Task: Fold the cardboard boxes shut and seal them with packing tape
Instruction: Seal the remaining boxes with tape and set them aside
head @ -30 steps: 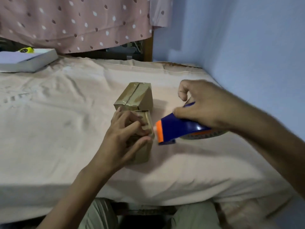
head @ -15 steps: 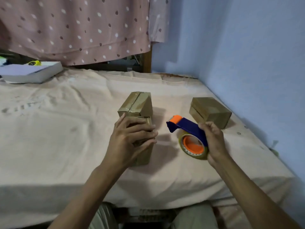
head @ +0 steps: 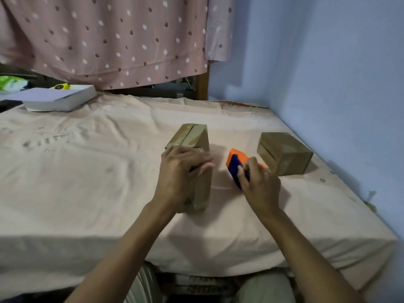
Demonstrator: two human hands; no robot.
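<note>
Blue walls (head: 328, 62) close off the right side of the scene, and a pink dotted curtain (head: 113, 40) hangs across the back. Below them lies a bed (head: 76, 171) under a creased beige sheet; its near edge drops out of view at the bottom.

Landmark: the near cardboard box (head: 202, 189), standing on the bed at mid-frame. The left hand (head: 177, 178) lies over its top and left side, fingers spread and bent down across the upper face, holding it in place. That hand hides most of the top, so whether the flaps are taped cannot be told; the fingertips are blurred. Directly behind this box, touching or nearly so, sits a second cardboard box (head: 192, 136) with a glossy taped seam along its top.

Right of the near box, the right hand (head: 260, 184) has its grip closed around a blue-and-orange tape dispenser (head: 235, 165). Only the orange nose and part of the blue body show; the roll is hidden behind the hand. Further right, near the wall, rests a third cardboard box (head: 284, 152), apart from the dispenser.

Far left of the near box, at the back edge of the bed, lies a white flat box (head: 59, 100) carrying a small yellow object (head: 61, 86), too small to identify.
</note>
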